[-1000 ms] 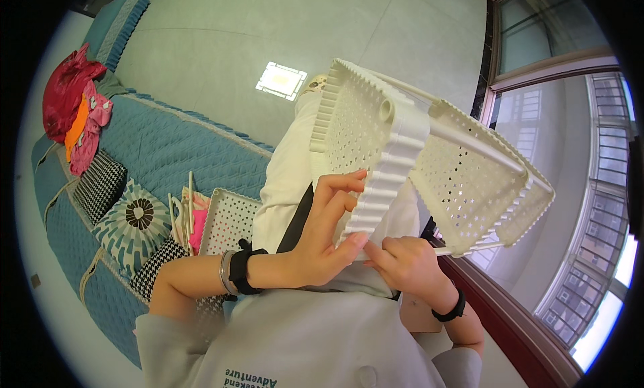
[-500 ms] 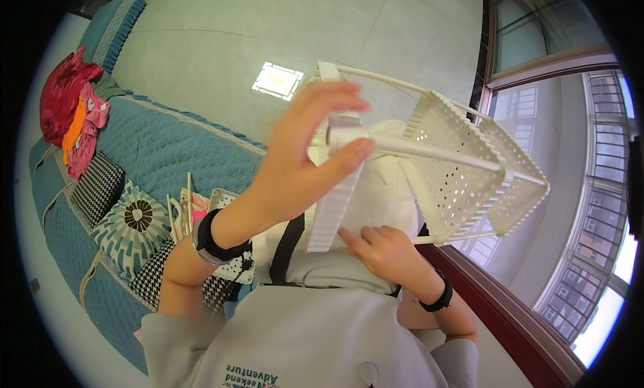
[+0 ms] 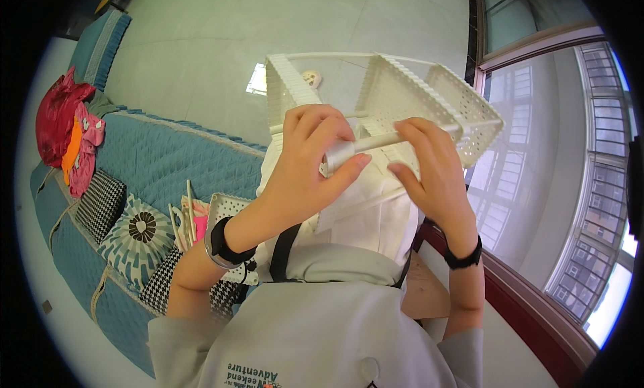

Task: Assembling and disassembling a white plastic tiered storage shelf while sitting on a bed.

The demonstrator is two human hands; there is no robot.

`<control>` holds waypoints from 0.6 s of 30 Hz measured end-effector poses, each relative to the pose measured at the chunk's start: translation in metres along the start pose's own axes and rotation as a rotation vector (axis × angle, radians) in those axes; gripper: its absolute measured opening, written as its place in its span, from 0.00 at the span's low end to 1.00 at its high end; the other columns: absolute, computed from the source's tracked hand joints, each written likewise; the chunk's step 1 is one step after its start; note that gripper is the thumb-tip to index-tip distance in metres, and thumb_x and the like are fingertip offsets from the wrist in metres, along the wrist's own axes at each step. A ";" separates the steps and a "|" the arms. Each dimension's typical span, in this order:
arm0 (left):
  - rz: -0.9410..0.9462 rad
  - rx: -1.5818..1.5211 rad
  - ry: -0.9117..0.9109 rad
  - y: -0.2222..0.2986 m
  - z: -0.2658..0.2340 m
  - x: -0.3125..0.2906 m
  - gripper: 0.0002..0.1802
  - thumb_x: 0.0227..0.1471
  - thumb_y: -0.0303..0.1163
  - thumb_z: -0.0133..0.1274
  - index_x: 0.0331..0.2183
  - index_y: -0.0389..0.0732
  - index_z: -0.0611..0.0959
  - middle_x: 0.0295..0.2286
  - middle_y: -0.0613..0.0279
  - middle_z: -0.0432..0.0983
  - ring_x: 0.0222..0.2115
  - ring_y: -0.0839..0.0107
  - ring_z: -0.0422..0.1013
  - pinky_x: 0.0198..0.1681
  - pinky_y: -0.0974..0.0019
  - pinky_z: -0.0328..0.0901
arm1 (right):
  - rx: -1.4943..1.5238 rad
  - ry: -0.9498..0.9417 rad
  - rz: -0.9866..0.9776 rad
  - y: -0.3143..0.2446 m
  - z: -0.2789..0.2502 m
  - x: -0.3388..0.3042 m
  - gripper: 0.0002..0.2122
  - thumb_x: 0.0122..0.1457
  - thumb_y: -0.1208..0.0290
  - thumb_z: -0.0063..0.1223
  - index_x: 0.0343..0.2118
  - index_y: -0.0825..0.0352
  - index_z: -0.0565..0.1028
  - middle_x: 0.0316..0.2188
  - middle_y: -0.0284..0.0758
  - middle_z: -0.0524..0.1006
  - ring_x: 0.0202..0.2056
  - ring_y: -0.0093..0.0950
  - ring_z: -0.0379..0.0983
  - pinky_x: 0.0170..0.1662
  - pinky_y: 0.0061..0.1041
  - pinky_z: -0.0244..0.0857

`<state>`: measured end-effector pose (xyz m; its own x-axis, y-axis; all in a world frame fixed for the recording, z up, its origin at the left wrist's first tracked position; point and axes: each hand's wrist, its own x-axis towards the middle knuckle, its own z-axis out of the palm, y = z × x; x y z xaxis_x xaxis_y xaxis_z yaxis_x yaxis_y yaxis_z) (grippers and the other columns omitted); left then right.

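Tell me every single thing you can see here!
rack: 1, white plastic with holes, held up in the middle
tube: 1, white, between both hands
sofa: 1, blue quilted, left
cushions: 2, one flower-patterned, one black-and-white checked, on sofa
clothes: 1 pile, red, pink and orange, sofa's far end
spare parts: a few, white and pink, on sofa
window: 1, large, right
left hand: 1, gripping the tube
right hand: 1, on the tube

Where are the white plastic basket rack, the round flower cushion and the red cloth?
white plastic basket rack [image 3: 429,96], head view, perforated side panel
round flower cushion [image 3: 139,232], head view, dark centre
red cloth [image 3: 55,116], head view, middle of the bundle
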<state>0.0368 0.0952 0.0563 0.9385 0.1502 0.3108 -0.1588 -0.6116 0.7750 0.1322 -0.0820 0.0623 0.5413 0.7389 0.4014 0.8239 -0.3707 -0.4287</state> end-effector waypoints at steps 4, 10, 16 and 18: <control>-0.045 -0.048 0.009 0.002 0.001 -0.005 0.13 0.36 0.26 0.57 0.28 0.39 0.73 0.35 0.58 0.65 0.41 0.61 0.58 0.44 0.63 0.56 | 0.012 -0.099 -0.033 0.019 0.021 0.003 0.11 0.44 0.67 0.57 0.30 0.65 0.72 0.24 0.33 0.68 0.29 0.32 0.65 0.35 0.27 0.58; 0.186 0.010 0.054 -0.005 -0.014 -0.008 0.14 0.32 0.23 0.58 0.27 0.38 0.72 0.33 0.58 0.64 0.43 0.54 0.62 0.36 0.63 0.63 | 0.043 -0.198 -0.101 0.003 0.002 0.009 0.10 0.42 0.66 0.58 0.25 0.64 0.71 0.18 0.31 0.63 0.23 0.30 0.63 0.28 0.27 0.56; 0.648 -0.020 -0.033 -0.024 -0.013 -0.052 0.17 0.28 0.24 0.55 0.28 0.37 0.73 0.30 0.56 0.67 0.37 0.47 0.69 0.42 0.50 0.63 | 0.199 -0.360 -0.053 -0.036 -0.011 -0.028 0.09 0.44 0.69 0.57 0.27 0.65 0.70 0.17 0.31 0.62 0.18 0.28 0.62 0.20 0.25 0.57; 0.588 -0.029 -0.123 -0.022 -0.017 -0.062 0.20 0.32 0.27 0.55 0.33 0.35 0.72 0.34 0.55 0.65 0.44 0.47 0.64 0.47 0.48 0.60 | 0.174 -0.365 -0.055 -0.043 -0.010 -0.034 0.09 0.44 0.70 0.56 0.28 0.65 0.70 0.17 0.31 0.62 0.17 0.27 0.62 0.19 0.24 0.57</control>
<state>-0.0233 0.1130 0.0290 0.7189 -0.2990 0.6275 -0.6689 -0.5430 0.5076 0.0797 -0.0970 0.0749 0.3766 0.9176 0.1273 0.7921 -0.2477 -0.5579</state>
